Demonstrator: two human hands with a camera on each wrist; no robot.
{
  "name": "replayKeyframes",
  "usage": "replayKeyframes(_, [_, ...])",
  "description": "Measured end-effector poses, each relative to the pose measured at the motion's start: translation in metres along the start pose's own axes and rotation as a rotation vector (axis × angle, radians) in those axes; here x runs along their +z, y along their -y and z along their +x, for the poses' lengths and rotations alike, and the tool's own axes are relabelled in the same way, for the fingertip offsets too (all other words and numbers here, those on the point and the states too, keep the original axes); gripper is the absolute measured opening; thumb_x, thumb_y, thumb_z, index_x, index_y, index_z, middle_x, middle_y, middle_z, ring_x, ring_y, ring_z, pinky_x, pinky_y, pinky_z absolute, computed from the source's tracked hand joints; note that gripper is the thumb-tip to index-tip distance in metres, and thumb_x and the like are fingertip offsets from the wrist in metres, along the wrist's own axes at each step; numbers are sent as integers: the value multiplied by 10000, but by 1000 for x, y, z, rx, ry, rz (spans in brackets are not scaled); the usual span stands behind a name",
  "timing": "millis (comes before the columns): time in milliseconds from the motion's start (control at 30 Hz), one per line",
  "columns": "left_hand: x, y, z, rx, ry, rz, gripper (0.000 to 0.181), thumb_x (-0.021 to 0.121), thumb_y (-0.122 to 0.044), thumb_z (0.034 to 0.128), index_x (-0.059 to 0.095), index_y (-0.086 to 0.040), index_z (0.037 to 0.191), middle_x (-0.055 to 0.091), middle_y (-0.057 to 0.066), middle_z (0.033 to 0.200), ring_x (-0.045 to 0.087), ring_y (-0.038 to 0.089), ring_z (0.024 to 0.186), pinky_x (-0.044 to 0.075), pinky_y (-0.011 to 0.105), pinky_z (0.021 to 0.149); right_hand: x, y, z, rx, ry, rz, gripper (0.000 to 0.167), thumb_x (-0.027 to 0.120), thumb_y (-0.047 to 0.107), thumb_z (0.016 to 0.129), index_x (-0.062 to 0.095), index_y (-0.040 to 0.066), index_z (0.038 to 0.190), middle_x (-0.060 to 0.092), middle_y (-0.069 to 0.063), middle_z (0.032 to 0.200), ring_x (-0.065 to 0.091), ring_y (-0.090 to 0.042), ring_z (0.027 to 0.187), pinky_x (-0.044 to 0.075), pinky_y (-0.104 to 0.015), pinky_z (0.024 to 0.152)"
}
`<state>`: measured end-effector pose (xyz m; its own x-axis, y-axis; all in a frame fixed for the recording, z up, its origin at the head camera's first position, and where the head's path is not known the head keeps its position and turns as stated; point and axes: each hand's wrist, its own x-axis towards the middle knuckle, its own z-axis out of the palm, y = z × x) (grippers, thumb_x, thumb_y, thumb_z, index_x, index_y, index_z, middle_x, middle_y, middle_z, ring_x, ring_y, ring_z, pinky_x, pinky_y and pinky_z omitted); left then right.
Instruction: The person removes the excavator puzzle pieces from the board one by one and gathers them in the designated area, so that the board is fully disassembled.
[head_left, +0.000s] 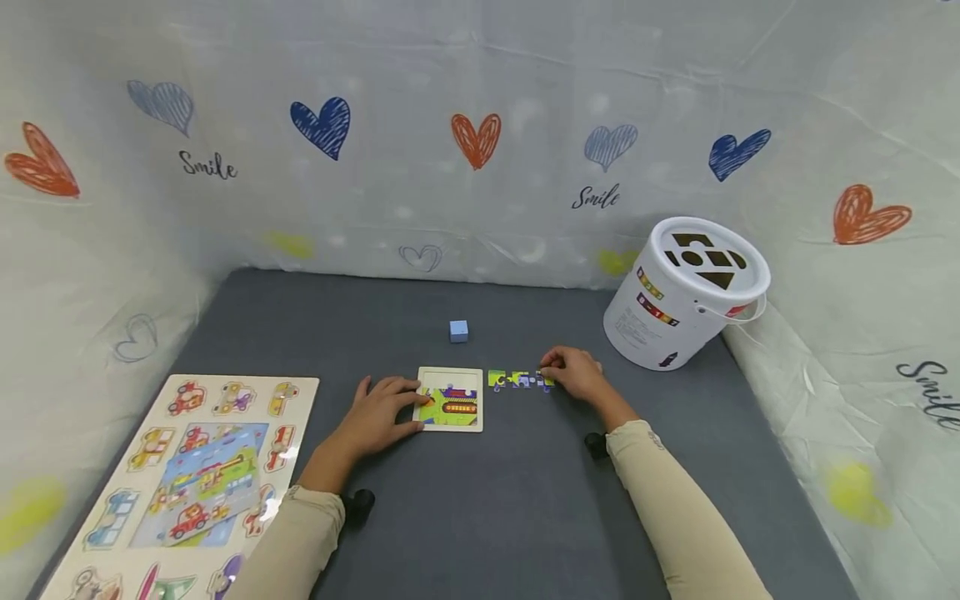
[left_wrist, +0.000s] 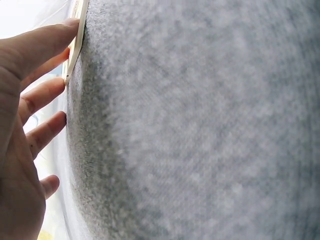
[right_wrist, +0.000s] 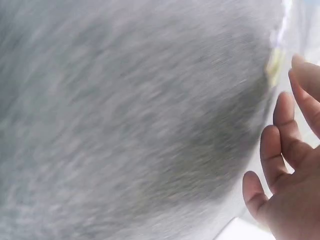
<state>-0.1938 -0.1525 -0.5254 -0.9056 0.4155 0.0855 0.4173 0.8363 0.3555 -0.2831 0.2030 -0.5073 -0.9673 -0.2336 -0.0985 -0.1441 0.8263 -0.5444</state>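
A small wooden puzzle tray (head_left: pixel 447 427) lies at the table's middle, with a red, purple and green picture in its lower part and a bare upper strip. My left hand (head_left: pixel 378 419) rests at its left side. The thumb lies against the rim, the index finger reaches onto the picture, and the other fingers are spread. Right of the tray, several green, yellow and purple puzzle pieces (head_left: pixel 520 380) lie in a row. My right hand (head_left: pixel 576 372) is over the row's right end, fingertips by the last piece. In the right wrist view its loosely bent fingers show nothing between them.
A blue cube (head_left: pixel 458 332) stands behind the tray. At the back right is a white bucket (head_left: pixel 637 321) with shape holes in its lid. A large vehicle puzzle board (head_left: pixel 300 400) lies at the left, with picture cards (head_left: pixel 213 479) on it. Printed cloth hangs around the table.
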Motion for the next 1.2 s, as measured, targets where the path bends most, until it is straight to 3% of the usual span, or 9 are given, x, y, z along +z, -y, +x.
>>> replayKeyframes(100, [5,-4,7,23,16,-2,431,713,-407,865,658,-248,1262,531,32,1401,428,282,1337,154,703,1092,-2,5,-5,4,-23,2,149,646,241,938,694,134,1029,657,-23,936,551,-226,900,323,-497,832])
replayKeyframes(200, [10,-5,12,30,21,-3,423,707,-416,870,652,-261,1259,527,20,1407,426,269,1341,146,698,1099,1,25,-8,-45,-31,-21,146,646,216,939,704,128,1039,677,-37,970,555,-274,983,318,-562,897])
replayKeyframes(400, [15,-7,11,16,27,-8,394,716,-413,865,651,-265,1225,528,5,1406,427,249,1341,139,698,1102,35,84,-8,-249,49,-140,150,673,206,922,733,152,1049,672,-36,1028,556,-291,1072,377,-538,905])
replayKeyframes(567, [17,-9,7,14,36,-8,357,715,-398,869,652,-279,1200,528,14,1407,432,257,1335,148,702,1096,64,112,-5,-383,148,-239,204,671,210,922,722,194,1119,660,-27,1059,556,-271,1030,404,-488,852])
replayKeyframes(800, [19,-9,0,46,42,23,320,675,-368,906,648,-305,1219,504,52,1427,397,323,1357,125,722,1085,83,120,-3,-413,184,-270,253,685,208,908,711,212,1159,652,-13,1073,537,-241,989,392,-455,832])
replayKeyframes(1200, [0,-6,-5,30,25,53,242,683,-346,903,721,-285,1134,497,58,1442,359,370,1384,113,720,1092,84,135,8,-422,176,-252,263,694,172,894,712,198,1155,675,-17,1066,578,-240,971,418,-403,750])
